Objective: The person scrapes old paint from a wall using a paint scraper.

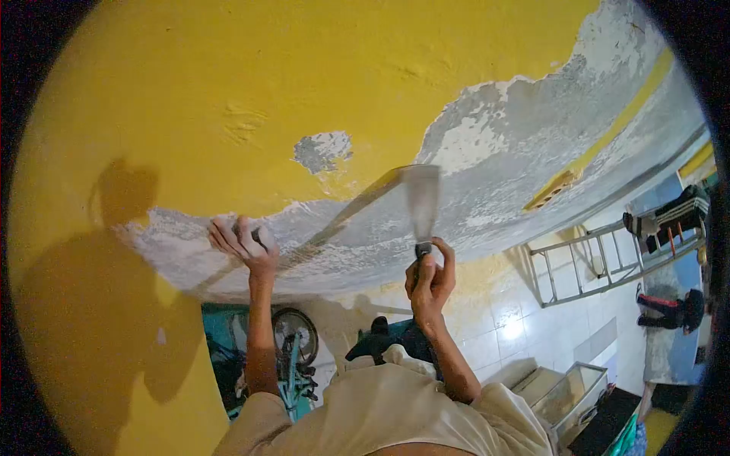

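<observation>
My right hand (432, 285) grips the dark handle of a scraper (422, 197). Its wide metal blade points up, slightly blurred, and its tip overlaps the edge where yellow paint (304, 68) meets bare grey plaster (365, 228). To the left, my left hand (245, 242) rests against the wall with fingers apart and a little bent, dusted pale at the tips. Above and between both hands is a small bare patch (323, 150) in the yellow paint.
A bicycle (293, 357) stands below my left arm. On the right, a metal ladder (582, 266) reaches over the tiled floor (494, 334), with a person (669, 308) near it. A glass-sided case (574, 395) sits at lower right.
</observation>
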A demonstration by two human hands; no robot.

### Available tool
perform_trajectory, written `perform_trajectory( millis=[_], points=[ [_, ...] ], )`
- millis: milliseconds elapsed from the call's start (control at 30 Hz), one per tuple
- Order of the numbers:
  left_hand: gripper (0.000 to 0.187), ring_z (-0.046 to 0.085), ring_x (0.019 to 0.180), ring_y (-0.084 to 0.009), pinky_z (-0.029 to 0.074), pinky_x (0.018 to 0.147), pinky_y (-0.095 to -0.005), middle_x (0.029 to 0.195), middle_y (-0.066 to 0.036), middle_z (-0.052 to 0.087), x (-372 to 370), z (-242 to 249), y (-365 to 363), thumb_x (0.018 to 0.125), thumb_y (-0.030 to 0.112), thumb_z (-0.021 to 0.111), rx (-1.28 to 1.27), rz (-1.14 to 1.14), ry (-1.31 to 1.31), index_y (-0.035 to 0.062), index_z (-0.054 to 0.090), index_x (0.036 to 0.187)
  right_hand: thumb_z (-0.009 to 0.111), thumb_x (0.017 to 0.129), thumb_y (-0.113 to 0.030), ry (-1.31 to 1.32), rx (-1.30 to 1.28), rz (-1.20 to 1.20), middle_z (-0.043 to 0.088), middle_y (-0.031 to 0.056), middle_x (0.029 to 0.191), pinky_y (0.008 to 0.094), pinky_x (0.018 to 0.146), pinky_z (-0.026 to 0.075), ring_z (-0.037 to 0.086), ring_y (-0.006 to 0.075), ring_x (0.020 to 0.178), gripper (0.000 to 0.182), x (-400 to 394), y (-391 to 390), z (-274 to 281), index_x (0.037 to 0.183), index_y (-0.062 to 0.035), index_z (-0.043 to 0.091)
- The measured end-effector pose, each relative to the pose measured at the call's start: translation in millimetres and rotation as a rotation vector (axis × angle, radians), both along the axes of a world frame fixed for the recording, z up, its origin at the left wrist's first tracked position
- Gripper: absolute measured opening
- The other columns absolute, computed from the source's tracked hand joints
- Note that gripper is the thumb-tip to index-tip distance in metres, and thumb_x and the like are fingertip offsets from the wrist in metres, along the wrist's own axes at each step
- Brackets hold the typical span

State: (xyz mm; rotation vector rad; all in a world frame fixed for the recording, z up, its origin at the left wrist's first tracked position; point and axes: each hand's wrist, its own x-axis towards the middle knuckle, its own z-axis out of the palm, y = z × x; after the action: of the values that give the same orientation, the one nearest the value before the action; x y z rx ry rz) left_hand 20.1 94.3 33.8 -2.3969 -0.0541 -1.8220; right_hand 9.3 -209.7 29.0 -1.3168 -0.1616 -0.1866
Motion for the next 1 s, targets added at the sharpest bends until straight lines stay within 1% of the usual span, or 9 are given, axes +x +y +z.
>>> perform_trajectory(
  millis=[100, 167, 233, 333, 633, 767, 833, 933, 1000],
  points=[
    [0.034, 0.018, 0.135, -0.0452, 0.010, 0.104, -0.0626, 0.145, -0.024, 0.025, 3, -43, 14, 0.093, 0.026, 0.041, 0.019, -0.025, -0.030, 0.0102, 0.044, 0.124, 0.044, 0.097, -0.030, 0.065, 0.090, -0.147, 0.043, -0.0021, 0.051, 0.0205, 0.038, 0.027, 0.037, 0.0037, 0.041, 0.033, 0, 11, 0, 0.118, -0.0036, 0.045],
    [0.033, 0.017, 0.135, -0.0450, 0.010, 0.104, -0.0621, 0.145, -0.023, 0.024, 3, -65, 24, 0.093, 0.027, 0.041, 0.077, -0.074, -0.037, 0.0108, 0.045, 0.122, 0.050, 0.095, -0.024, 0.054, -0.153, -0.235, 0.049, -0.0012, 0.059, 0.0198, 0.045, 0.031, 0.044, 0.0048, 0.049, 0.030, 2, 10, -1, 0.115, -0.0016, 0.049],
    [0.032, 0.016, 0.135, -0.0448, 0.010, 0.105, -0.0615, 0.146, -0.023, 0.024, 9, -67, 29, 0.094, 0.027, 0.041, 0.153, -0.138, -0.067, 0.0115, 0.045, 0.121, 0.054, 0.093, -0.019, 0.119, -0.108, -0.267, 0.056, 0.0024, 0.062, 0.0205, 0.046, 0.035, 0.048, 0.0060, 0.052, 0.029, -3, 9, -1, 0.115, -0.0001, 0.052],
    [0.032, 0.016, 0.135, -0.0447, 0.010, 0.105, -0.0613, 0.146, -0.023, 0.024, 11, -65, 29, 0.094, 0.028, 0.041, 0.181, -0.173, -0.057, 0.0116, 0.046, 0.120, 0.059, 0.089, -0.010, 0.006, -0.347, -0.328, 0.064, 0.0104, 0.071, 0.0227, 0.050, 0.042, 0.055, 0.0077, 0.056, 0.031, -11, 9, 11, 0.117, 0.0012, 0.054],
    [0.030, 0.015, 0.136, -0.0444, 0.010, 0.105, -0.0606, 0.146, -0.023, 0.023, 5, -64, 26, 0.094, 0.029, 0.041, 0.198, -0.105, -0.032, 0.0119, 0.047, 0.118, 0.060, 0.088, -0.009, 0.094, -0.250, -0.303, 0.064, 0.0104, 0.071, 0.0241, 0.052, 0.044, 0.058, 0.0104, 0.060, 0.033, -25, 32, 13, 0.118, 0.0029, 0.054],
    [0.028, 0.016, 0.136, -0.0439, 0.010, 0.105, -0.0591, 0.145, -0.024, 0.025, 6, -61, 24, 0.094, 0.030, 0.042, 0.179, -0.092, -0.048, 0.0127, 0.048, 0.115, 0.059, 0.089, -0.009, 0.127, -0.204, -0.314, 0.063, 0.0095, 0.071, 0.0242, 0.053, 0.044, 0.057, 0.0098, 0.058, 0.032, -27, 41, 12, 0.118, 0.0024, 0.053],
    [0.027, 0.017, 0.136, -0.0435, 0.010, 0.106, -0.0576, 0.144, -0.024, 0.027, 5, -59, 21, 0.095, 0.030, 0.042, 0.169, -0.102, -0.036, 0.0135, 0.049, 0.115, 0.053, 0.093, -0.015, 0.053, -0.179, -0.336, 0.049, -0.0037, 0.062, 0.0191, 0.046, 0.030, 0.041, 0.0013, 0.053, 0.031, -25, 44, 11, 0.118, 0.0042, 0.052],
    [0.027, 0.018, 0.135, -0.0422, 0.010, 0.106, -0.0568, 0.143, -0.024, 0.028, 3, -53, 18, 0.095, 0.029, 0.041, 0.195, -0.082, -0.026, 0.0120, 0.048, 0.115, 0.052, 0.094, -0.015, 0.039, -0.210, -0.319, 0.049, -0.0043, 0.062, 0.0191, 0.045, 0.031, 0.041, 0.0013, 0.053, 0.031, -23, 42, -3, 0.118, 0.0039, 0.051],
    [0.026, 0.020, 0.135, -0.0420, 0.010, 0.106, -0.0567, 0.143, -0.024, 0.029, 4, -101, 47, 0.095, 0.029, 0.042, 0.116, -0.127, 0.009, 0.0119, 0.049, 0.114, 0.052, 0.094, -0.015, 0.043, -0.178, -0.312, 0.048, -0.0044, 0.061, 0.0191, 0.045, 0.031, 0.041, 0.0013, 0.053, 0.031, -24, 44, -4, 0.119, 0.0037, 0.051]
  ],
)
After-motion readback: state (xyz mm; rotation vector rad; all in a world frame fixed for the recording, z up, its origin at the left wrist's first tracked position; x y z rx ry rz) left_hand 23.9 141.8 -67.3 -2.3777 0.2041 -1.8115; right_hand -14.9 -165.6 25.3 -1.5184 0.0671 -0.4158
